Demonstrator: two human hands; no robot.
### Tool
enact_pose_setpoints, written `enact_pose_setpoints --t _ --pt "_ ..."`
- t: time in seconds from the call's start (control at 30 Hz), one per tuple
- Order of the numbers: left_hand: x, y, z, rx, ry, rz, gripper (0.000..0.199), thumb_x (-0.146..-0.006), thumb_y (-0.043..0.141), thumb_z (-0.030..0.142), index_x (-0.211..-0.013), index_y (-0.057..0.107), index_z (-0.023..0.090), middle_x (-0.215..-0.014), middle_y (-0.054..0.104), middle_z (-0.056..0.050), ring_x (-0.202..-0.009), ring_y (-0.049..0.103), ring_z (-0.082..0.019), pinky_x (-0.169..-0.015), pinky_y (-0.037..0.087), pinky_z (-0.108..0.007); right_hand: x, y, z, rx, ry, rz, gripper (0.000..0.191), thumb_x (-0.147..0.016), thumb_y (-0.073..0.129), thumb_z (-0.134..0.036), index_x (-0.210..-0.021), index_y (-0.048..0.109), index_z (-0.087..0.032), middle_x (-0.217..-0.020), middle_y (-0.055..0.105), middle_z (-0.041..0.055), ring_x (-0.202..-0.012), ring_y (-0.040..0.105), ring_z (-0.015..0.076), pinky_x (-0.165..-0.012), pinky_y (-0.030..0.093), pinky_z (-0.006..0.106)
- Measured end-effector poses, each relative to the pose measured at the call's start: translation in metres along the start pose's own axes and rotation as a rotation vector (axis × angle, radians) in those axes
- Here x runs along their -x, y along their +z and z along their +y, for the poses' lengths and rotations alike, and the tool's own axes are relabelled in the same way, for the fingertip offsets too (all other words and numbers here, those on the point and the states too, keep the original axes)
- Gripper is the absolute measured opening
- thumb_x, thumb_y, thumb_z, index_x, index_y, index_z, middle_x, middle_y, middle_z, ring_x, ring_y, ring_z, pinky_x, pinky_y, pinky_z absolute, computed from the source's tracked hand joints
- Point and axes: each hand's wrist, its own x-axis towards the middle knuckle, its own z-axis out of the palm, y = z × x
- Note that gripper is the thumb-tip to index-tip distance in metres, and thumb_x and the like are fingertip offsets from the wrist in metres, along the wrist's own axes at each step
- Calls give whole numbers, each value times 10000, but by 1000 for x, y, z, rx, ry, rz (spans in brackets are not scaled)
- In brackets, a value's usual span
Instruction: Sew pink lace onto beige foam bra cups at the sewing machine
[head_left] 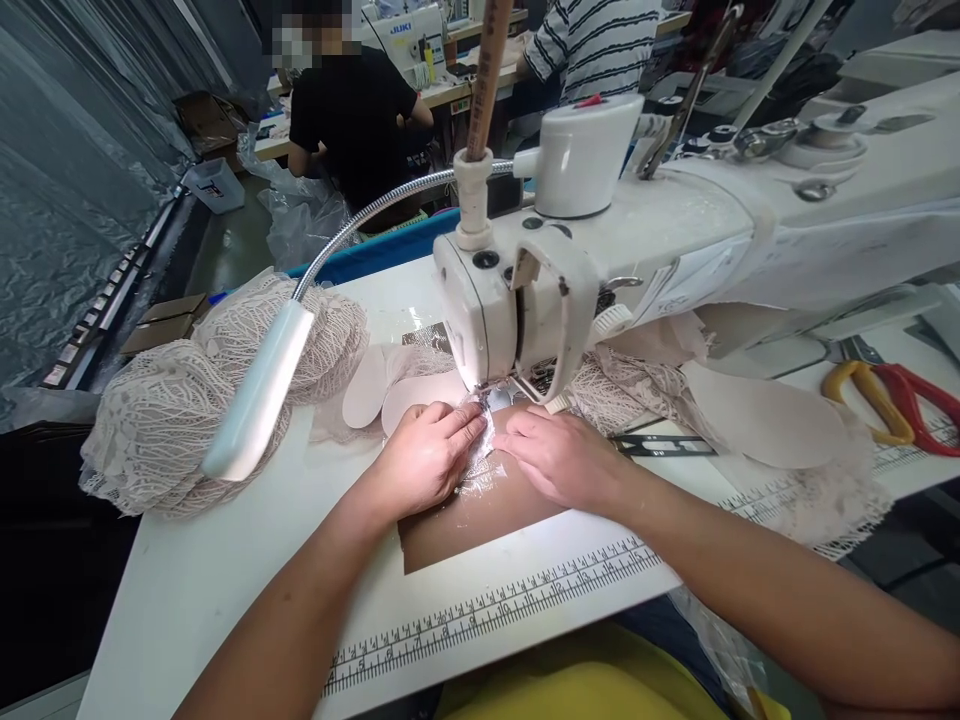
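Under the head of a white sewing machine, a small piece of pale lace fabric lies by the presser foot. My left hand has its fingers pressed together on the left edge of this lace, close to the needle. From the other side my right hand grips its right edge, thumb and fingers closed. The needle and the lace's far end are partly hidden by the fingers. A brown plate is beneath both hands. Beige lace with smooth pads lies just behind my left hand.
Bundled lace sits at the left, behind a lamp on a bent metal neck. To the right are lace with a beige pad, a black metal tool and scissors with red and yellow handles. Two people sit beyond.
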Motion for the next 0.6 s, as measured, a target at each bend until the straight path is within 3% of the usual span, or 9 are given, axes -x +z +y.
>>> enact_pose_setpoints --t 0.2,0.6 --pt "0 1 -3 24 18 20 396 -915 399 200 -1293 516 176 -1388 490 -75 -1001 485 -247 -825 396 -403 -4 -1 -2 39 86 -13 309 -829 444 -66 -1023 662 -168 -802 563 39 -619 398 132 -541 266 269" --pt "-4 4 -9 10 -63 37 409 -885 442 170 -1285 526 190 -1357 522 -72 -1020 493 -260 -845 413 -418 -9 2 -4 94 178 -5 330 -845 465 -104 -1107 645 -190 -813 577 40 -630 418 132 -527 238 272"
